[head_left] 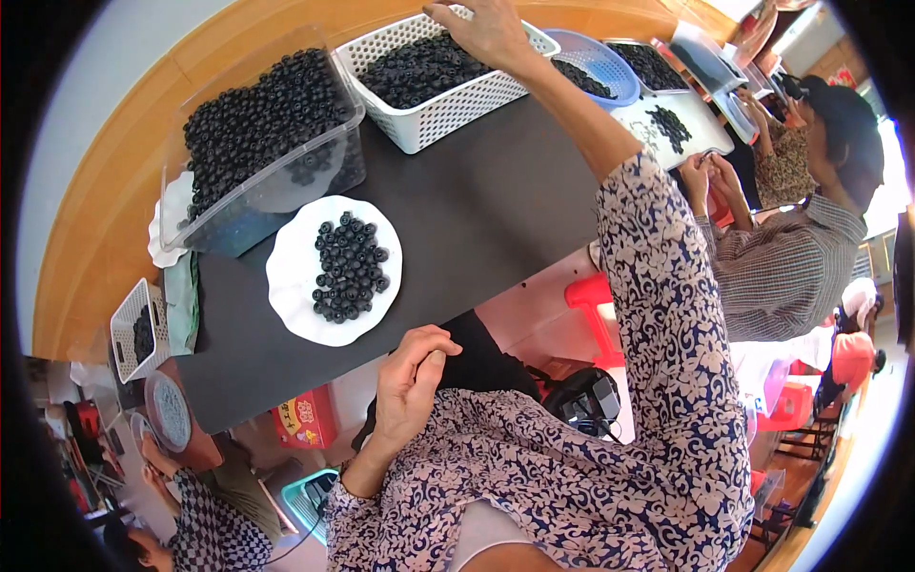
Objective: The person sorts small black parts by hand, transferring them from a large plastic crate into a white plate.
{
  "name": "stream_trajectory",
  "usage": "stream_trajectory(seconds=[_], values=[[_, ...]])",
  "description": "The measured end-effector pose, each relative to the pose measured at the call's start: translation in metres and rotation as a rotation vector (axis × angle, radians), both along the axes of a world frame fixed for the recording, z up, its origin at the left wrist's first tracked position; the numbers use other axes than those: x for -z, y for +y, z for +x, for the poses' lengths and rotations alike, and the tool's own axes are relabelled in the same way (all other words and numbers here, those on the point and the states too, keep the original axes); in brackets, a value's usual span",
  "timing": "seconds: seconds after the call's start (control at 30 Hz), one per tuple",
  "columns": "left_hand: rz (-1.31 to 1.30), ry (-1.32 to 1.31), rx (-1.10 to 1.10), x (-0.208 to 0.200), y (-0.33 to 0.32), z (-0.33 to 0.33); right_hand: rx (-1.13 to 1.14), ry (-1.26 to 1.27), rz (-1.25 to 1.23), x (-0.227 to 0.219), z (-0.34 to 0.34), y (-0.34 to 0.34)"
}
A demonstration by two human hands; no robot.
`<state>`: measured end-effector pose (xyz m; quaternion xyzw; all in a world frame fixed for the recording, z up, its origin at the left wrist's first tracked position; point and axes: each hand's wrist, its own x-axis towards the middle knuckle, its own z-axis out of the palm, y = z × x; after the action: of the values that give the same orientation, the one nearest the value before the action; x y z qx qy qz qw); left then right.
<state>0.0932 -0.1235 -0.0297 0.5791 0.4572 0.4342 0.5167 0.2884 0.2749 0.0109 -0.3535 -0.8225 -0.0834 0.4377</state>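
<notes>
My left hand (410, 386) is held above my lap at the table's near edge. Its fingers are curled closed with the thumb across them, and anything inside is hidden. My right hand (488, 36) reaches over the far side of a white perforated basket (457, 112) heaped with small black pieces. Its fingers stretch out, partly cut off by the picture's top edge, with nothing visible in them. On the dark table (467, 205), a white scalloped plate (291, 276) bears several round black pieces (348, 267) with holes, like thick rings.
A clear plastic bin (276, 205) full of similar round black pieces stands left of the basket. A blue colander (610, 67) and white tray (710, 143) holding black pieces lie to the right, where a co-worker (791, 257) sits. Another person (224, 524) works at lower left.
</notes>
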Motion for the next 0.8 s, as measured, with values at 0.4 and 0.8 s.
stream_trajectory(seconds=[0.4, 0.8], values=[[-0.16, 0.063, -0.014, 0.019, -0.005, 0.0, -0.234, 0.379, -0.565, 0.058, -0.062, -0.183], [-0.031, 0.015, -0.141, 0.019, 0.008, -0.01, -0.06, 0.219, -0.812, 0.108, -0.047, -0.158]])
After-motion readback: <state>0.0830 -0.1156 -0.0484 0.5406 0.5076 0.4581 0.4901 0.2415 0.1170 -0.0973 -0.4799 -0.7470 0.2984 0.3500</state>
